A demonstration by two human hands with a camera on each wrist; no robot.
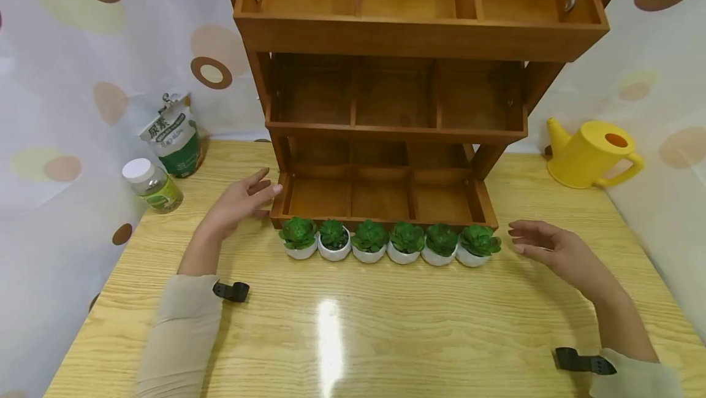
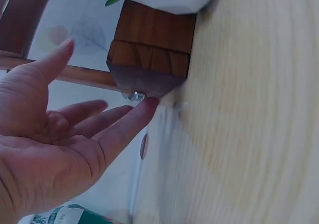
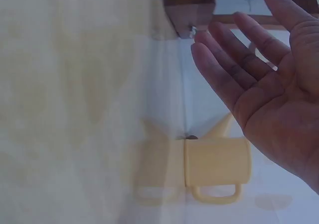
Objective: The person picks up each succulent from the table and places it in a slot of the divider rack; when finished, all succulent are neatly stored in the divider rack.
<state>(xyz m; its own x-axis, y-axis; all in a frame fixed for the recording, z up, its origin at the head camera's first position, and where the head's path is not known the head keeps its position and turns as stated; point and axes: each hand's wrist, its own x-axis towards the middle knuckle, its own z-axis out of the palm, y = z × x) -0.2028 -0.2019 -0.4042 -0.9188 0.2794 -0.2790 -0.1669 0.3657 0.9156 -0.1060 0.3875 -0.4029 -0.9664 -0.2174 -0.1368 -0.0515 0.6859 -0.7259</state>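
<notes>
A brown wooden three-tier shelf [image 1: 380, 133] with divided compartments stands at the back of the table. My left hand [image 1: 241, 205] is beside its lower left corner, fingers relaxed and fingertips right at the wood; the left wrist view shows the hand [image 2: 75, 129] holding nothing. On the other side, my right hand [image 1: 554, 254] hovers off the lower right corner, palm inward and fingers loosely extended, also holding nothing. A row of several small green succulents in white pots [image 1: 369, 244] lines the shelf's front edge, between my hands.
A yellow watering can [image 1: 590, 156] stands at the right rear. At the left rear are a white-lidded jar [image 1: 153, 186] and a clipped green-and-white bag [image 1: 175, 137]. The wooden table [image 1: 408, 330] meets a patterned backdrop [image 1: 49, 140] behind and at the sides.
</notes>
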